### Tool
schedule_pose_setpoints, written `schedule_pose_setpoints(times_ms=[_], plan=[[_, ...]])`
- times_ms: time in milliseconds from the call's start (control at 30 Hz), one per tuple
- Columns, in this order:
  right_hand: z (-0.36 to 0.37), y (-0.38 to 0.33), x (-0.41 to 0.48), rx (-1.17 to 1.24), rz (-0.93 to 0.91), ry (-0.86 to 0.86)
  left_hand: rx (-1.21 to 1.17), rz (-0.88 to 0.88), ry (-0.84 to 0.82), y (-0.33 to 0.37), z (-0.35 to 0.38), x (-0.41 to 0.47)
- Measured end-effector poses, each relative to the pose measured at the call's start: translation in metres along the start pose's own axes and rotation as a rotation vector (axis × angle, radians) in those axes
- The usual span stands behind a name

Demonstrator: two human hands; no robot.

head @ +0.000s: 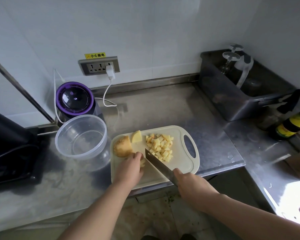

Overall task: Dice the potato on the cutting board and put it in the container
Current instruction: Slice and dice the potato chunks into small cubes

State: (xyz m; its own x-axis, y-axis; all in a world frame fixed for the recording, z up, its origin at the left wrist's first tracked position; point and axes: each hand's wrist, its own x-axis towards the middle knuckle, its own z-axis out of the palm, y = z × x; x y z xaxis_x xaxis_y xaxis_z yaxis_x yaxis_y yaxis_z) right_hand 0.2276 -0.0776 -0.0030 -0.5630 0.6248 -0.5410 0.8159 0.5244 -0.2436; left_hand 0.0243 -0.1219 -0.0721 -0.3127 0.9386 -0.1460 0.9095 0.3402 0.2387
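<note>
dicing step: left hand [130, 166] grip clamped on potato piece [142, 163]; right hand [189, 185] grip clamped on knife [157, 162]. next: cut straight down.

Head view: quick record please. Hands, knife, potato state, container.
left hand: holds down a potato piece on the cutting board
right hand: grips the knife by its handle
blade: angled across the board, close beside the left hand's fingers
diced potato: pile on the board, on the far side of the blade
uncut: large chunk and wedge at the board's left end
container: clear, left of the board, no potato in it
</note>
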Motion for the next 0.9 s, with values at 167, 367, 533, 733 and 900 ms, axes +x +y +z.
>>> schedule_pose_setpoints(times_ms=[167,367,533,733,900], plan=[[0.007,-0.011,0.004,-0.005,-0.002,0.008,-0.149,-0.033,0.032,-0.013,0.005,-0.01],[0.01,-0.021,0.002,-0.015,-0.023,-0.007,-0.202,-0.076,0.029,-0.013,0.01,-0.01],[0.008,-0.02,0.0,-0.012,-0.009,-0.002,-0.222,-0.085,0.047,-0.012,0.012,-0.009],[0.007,-0.022,0.004,0.005,0.0,0.012,-0.219,-0.151,0.057,-0.006,0.009,-0.002],[0.01,-0.03,0.009,0.04,0.017,-0.019,-0.2,-0.112,0.053,-0.002,0.009,-0.002]])
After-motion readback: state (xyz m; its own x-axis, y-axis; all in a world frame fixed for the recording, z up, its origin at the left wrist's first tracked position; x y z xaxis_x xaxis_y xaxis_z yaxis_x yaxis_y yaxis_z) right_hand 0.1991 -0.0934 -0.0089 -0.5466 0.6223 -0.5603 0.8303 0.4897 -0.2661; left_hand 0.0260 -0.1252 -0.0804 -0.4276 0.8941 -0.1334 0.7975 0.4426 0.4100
